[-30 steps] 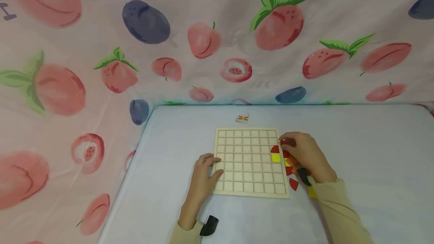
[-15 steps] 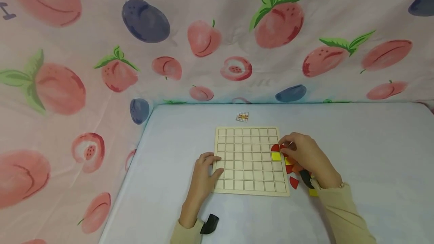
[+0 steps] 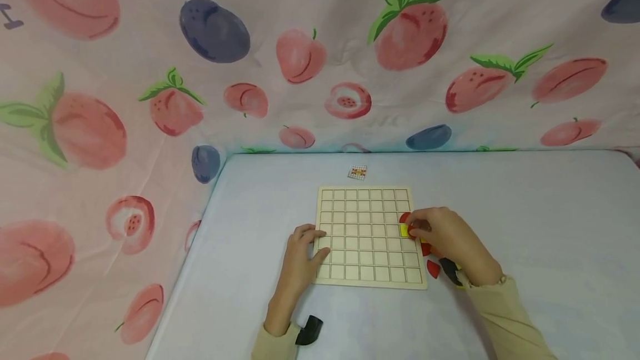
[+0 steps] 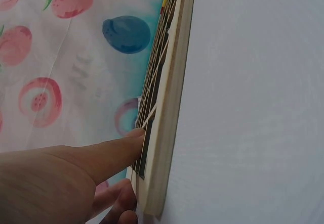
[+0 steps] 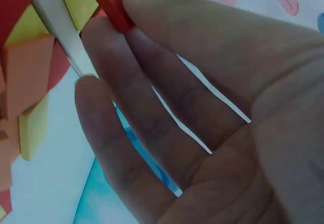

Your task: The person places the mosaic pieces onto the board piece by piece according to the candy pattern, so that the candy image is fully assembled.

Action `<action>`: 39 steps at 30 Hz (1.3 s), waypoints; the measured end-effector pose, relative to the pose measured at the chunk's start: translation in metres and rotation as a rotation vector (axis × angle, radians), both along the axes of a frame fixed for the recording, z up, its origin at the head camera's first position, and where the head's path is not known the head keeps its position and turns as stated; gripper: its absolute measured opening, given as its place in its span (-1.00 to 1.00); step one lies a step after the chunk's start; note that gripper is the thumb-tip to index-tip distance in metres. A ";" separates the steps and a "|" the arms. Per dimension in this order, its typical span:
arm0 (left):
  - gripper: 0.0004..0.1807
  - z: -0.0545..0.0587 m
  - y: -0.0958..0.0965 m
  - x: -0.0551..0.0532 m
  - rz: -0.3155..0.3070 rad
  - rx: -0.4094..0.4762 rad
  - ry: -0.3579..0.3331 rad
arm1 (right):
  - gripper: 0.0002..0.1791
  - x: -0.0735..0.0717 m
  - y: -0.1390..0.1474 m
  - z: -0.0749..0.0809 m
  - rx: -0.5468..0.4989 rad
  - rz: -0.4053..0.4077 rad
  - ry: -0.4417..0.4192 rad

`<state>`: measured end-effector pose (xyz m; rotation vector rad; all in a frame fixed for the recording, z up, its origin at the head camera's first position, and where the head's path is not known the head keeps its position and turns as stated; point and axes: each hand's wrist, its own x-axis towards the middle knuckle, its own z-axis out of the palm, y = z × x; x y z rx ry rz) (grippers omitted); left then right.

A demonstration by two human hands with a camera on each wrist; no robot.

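The right hand (image 3: 447, 235) pinches a flat red piece (image 3: 411, 230) at the right edge of the yellow square tile (image 3: 404, 230) in the wooden grid board (image 3: 365, 230).

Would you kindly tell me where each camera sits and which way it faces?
Head: head-worn, facing forward and down at the grid board; left hand, right hand and both sleeves show.
Left wrist: on that wrist, looking along the board's edge; thumb and fingers show.
Right wrist: on that wrist, looking at the red piece; palm, thumb and fingers show.
Head and right wrist share the red piece.
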<state>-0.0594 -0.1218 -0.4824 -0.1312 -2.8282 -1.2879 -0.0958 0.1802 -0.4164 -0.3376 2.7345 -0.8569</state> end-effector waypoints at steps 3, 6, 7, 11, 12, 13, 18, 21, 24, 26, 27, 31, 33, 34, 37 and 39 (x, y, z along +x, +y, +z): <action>-0.67 0.000 0.000 0.000 0.001 0.000 0.000 | -0.83 0.002 -0.001 -0.002 0.004 0.014 -0.003; -0.67 0.000 0.000 0.000 0.000 0.004 -0.001 | -0.83 0.003 -0.002 -0.004 0.014 0.030 0.004; -0.67 0.000 0.000 0.001 -0.001 0.007 0.000 | -0.84 0.003 -0.002 -0.004 0.014 0.040 0.007; -0.67 0.001 0.000 0.001 -0.004 0.015 0.003 | -0.88 0.004 -0.002 -0.006 0.007 0.065 -0.007; -0.67 0.001 0.000 0.001 -0.005 0.016 0.004 | -0.89 0.004 -0.002 -0.006 0.007 0.068 -0.014; -0.67 0.001 0.000 0.001 -0.005 0.017 0.003 | -0.89 0.004 -0.002 -0.007 0.007 0.070 -0.023; -0.67 0.002 0.000 0.002 -0.004 0.018 -0.001 | -0.91 0.006 -0.003 -0.007 0.013 0.069 -0.038; -0.67 0.002 0.000 0.002 -0.004 0.019 -0.002 | -0.92 0.006 -0.003 -0.006 0.010 0.076 -0.041; -0.67 0.002 0.000 0.002 -0.003 0.020 -0.004 | -0.91 0.006 -0.003 -0.007 0.000 0.083 -0.040; -0.67 0.002 0.000 0.002 -0.003 0.022 -0.005 | -0.90 0.007 -0.003 -0.009 0.000 0.084 -0.028; -0.68 0.002 0.000 0.002 -0.003 0.022 -0.005 | -0.90 0.007 -0.003 -0.010 -0.001 0.085 -0.018; -0.68 0.002 0.000 0.001 -0.004 0.022 -0.007 | -0.94 0.007 -0.002 -0.013 0.012 0.083 0.020; -0.68 0.002 0.000 0.001 -0.002 0.020 -0.010 | -0.96 0.006 -0.002 -0.014 0.017 0.080 0.026; -0.68 0.003 0.000 0.001 0.000 0.018 -0.012 | -0.96 0.006 -0.002 -0.014 0.020 0.078 0.026; -0.68 0.003 0.001 0.001 0.004 0.016 -0.015 | -0.95 0.006 -0.003 -0.014 0.034 0.064 0.013; -0.68 0.003 0.001 0.001 0.003 0.017 -0.017 | -0.94 0.006 -0.003 -0.014 0.047 0.055 0.001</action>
